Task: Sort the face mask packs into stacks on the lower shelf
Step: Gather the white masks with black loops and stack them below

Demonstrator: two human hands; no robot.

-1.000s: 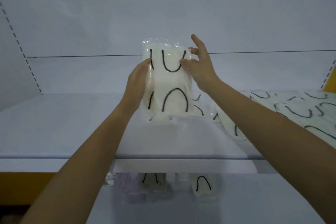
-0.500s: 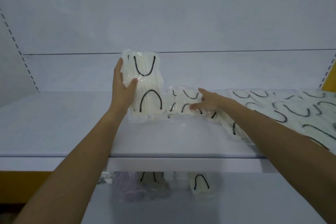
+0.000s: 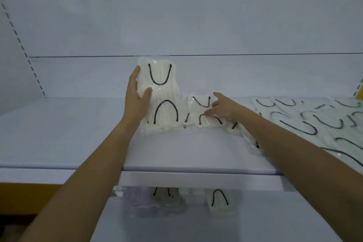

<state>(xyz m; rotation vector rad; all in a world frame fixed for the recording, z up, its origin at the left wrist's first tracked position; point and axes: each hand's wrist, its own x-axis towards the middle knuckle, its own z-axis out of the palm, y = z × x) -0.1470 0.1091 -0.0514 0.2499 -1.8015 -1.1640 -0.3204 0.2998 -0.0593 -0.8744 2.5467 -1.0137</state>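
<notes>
Right hand [image 3: 224, 107] lowered, spread, touching flat pack [image 3: 197, 113]

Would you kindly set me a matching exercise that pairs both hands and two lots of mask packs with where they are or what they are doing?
Column one:
1. left hand
2. right hand
3. purplish pack
4. loose packs

Column two:
A. spread flat at the right of the upper shelf
B. touches the flat pack
C. lies on the lower shelf
D. grips the upright pack

Pairs: 1-D, 2-B, 3-C, 4-A.
</notes>
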